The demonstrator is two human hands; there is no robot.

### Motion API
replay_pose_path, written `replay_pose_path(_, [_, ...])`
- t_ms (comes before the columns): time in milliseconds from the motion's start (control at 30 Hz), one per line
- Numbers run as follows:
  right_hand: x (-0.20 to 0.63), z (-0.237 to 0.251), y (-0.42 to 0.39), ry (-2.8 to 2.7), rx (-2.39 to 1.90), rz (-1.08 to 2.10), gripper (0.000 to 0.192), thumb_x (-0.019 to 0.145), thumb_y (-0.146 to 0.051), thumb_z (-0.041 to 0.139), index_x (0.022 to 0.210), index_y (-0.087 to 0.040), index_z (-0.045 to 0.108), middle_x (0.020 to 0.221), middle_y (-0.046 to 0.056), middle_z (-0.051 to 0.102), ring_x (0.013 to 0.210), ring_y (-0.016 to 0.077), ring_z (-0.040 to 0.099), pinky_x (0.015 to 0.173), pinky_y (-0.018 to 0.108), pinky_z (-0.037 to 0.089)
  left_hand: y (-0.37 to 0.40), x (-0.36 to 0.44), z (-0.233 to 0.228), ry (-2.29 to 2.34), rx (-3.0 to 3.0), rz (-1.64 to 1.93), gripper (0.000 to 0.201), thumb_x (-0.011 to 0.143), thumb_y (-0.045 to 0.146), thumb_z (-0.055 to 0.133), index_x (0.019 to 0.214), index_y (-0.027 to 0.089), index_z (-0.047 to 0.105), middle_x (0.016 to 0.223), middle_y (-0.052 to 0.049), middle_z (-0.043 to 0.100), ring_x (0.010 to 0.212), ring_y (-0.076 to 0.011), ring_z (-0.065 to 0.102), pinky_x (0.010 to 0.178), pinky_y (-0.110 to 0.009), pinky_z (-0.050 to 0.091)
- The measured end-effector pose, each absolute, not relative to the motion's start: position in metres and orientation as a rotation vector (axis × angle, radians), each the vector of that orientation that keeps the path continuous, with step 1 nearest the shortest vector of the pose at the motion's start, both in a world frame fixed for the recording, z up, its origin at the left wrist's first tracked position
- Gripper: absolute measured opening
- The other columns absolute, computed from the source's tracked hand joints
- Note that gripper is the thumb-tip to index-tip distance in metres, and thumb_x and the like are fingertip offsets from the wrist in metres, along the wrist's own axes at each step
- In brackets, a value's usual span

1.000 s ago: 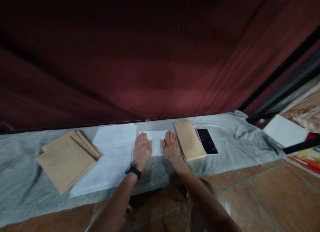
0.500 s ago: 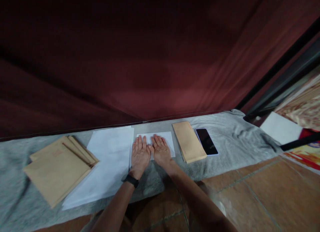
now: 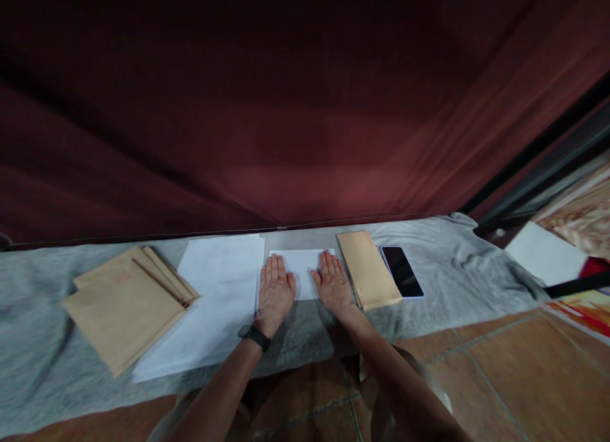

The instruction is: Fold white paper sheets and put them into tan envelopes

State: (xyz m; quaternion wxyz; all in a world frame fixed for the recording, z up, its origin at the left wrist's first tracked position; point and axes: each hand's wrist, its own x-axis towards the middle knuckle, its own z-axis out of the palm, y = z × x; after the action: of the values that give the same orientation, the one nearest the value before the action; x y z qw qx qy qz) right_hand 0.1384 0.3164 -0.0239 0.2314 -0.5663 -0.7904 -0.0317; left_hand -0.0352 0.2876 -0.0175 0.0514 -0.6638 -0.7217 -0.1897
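A small white sheet of paper (image 3: 305, 275), probably folded, lies flat in front of me on the grey cloth (image 3: 305, 337). My left hand (image 3: 276, 289) rests flat over its left end, fingers stretched out, with a dark band on the wrist. Over the right end lies my right hand (image 3: 333, 284), palm down and fingers extended. The middle of the paper shows between the two hands. Just left of my left hand is a stack of larger white sheets (image 3: 223, 270). Right of my right hand sits a stack of brown envelopes (image 3: 369, 270).
A phone (image 3: 403, 272) lies beside the brown envelopes. Farther left, larger brown envelopes (image 3: 126, 308) overlap the white stack. A dark red curtain (image 3: 305, 143) hangs behind the cloth-covered surface. Tiled floor (image 3: 515, 372) shows below the front edge.
My hands have slid apart from the middle of the small paper, the left to its left end and the right to its right end. The camera view has shifted slightly.
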Motion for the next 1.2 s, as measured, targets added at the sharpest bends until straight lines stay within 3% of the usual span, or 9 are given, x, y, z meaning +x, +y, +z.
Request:
replay_pose_path(200, [0.142, -0.028, 0.318, -2.167, -1.550, -0.130, 0.058, 0.107, -0.040, 0.038, 0.152, -0.004, 0.042, 0.156, 0.021, 0.044, 0.145, 0.0304, 0.042, 0.118, 0.048, 0.035, 0.285, -0.026, -0.007, -2.046, -2.129, -0.610, 0.061, 0.099, 0.025, 0.032, 0.156, 0.002, 0.030, 0.162, -0.020, 0.034, 0.154, -0.0280, 0.025, 0.124, -0.050, 0.028])
replay_pose_path(367, [0.142, -0.026, 0.318, -2.180, -1.573, -0.127, 0.058, 0.107, -0.038, 0.039, 0.152, -0.003, 0.042, 0.156, 0.021, 0.043, 0.145, 0.0309, 0.041, 0.118, 0.047, 0.034, 0.288, -0.008, -0.007, -1.902, -2.358, -0.529, 0.057, 0.101, 0.026, 0.029, 0.155, 0.008, 0.035, 0.161, -0.014, 0.039, 0.154, -0.0243, 0.026, 0.126, -0.048, 0.026])
replay_pose_path(767, [0.146, -0.024, 0.313, -2.171, -1.621, -0.152, 0.063, 0.107, -0.042, 0.034, 0.154, 0.000, 0.038, 0.157, 0.023, 0.041, 0.144, 0.0327, 0.043, 0.117, 0.048, 0.035, 0.282, -0.027, -0.013, -2.139, -2.122, -0.522, 0.063, 0.101, 0.034, 0.032, 0.155, 0.002, 0.032, 0.162, -0.023, 0.034, 0.154, -0.0300, 0.025, 0.124, -0.050, 0.027])
replay_pose_path(1000, [0.146, -0.023, 0.309, -2.136, -1.648, -0.168, 0.063, 0.107, -0.042, 0.037, 0.155, 0.000, 0.035, 0.158, 0.024, 0.040, 0.144, 0.0319, 0.043, 0.116, 0.047, 0.037, 0.280, -0.030, -0.019, -2.203, -2.065, -0.534, 0.062, 0.099, 0.028, 0.032, 0.151, -0.006, 0.034, 0.161, -0.028, 0.032, 0.154, -0.0326, 0.023, 0.124, -0.051, 0.027])
replay_pose_path(1200, [0.147, -0.022, 0.310, -2.144, -1.652, -0.137, 0.062, 0.107, -0.041, 0.038, 0.153, 0.001, 0.038, 0.157, 0.025, 0.041, 0.145, 0.0323, 0.042, 0.116, 0.048, 0.037, 0.272, -0.030, -0.008, -2.109, -2.136, -0.565, 0.062, 0.099, 0.026, 0.034, 0.154, -0.001, 0.032, 0.161, -0.024, 0.034, 0.154, -0.0305, 0.024, 0.125, -0.052, 0.026])
